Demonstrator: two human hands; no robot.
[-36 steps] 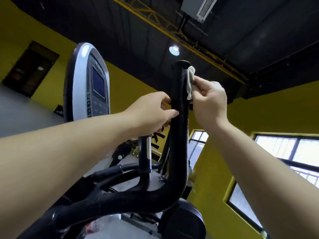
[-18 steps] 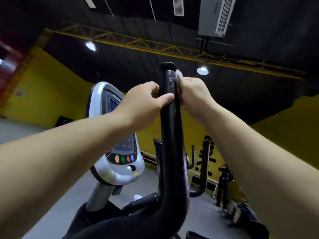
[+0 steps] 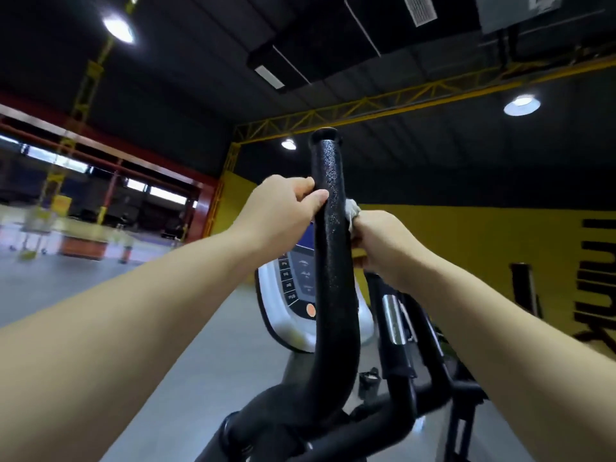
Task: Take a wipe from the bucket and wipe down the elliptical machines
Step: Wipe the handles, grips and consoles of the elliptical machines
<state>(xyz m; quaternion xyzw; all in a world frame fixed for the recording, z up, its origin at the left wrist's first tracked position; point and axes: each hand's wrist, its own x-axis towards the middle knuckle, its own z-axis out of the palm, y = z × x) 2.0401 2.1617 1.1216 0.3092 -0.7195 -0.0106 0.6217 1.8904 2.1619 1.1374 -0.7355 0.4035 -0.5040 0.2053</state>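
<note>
A black, glossy elliptical handlebar (image 3: 333, 261) rises upright in the middle of the head view. My left hand (image 3: 283, 208) grips its left side below the top, thumb lying across the bar. My right hand (image 3: 380, 241) holds a crumpled white wipe (image 3: 351, 208) against the bar's right side, a little lower than my left hand. Behind the bar stands the machine's silver console (image 3: 293, 295) with a screen, buttons and an orange button, partly hidden. The bucket is out of view.
A second black handle with a chrome sensor (image 3: 393, 318) stands to the right of the bar. The machine's black frame tubes (image 3: 383, 425) cross the bottom. Grey gym floor (image 3: 100, 285) spreads left; a yellow wall (image 3: 483, 255) lies to the right.
My right hand has slid the wipe down the bar from near its top. The view has swung left, so the console now sits behind the bar. My left hand keeps its grip.
</note>
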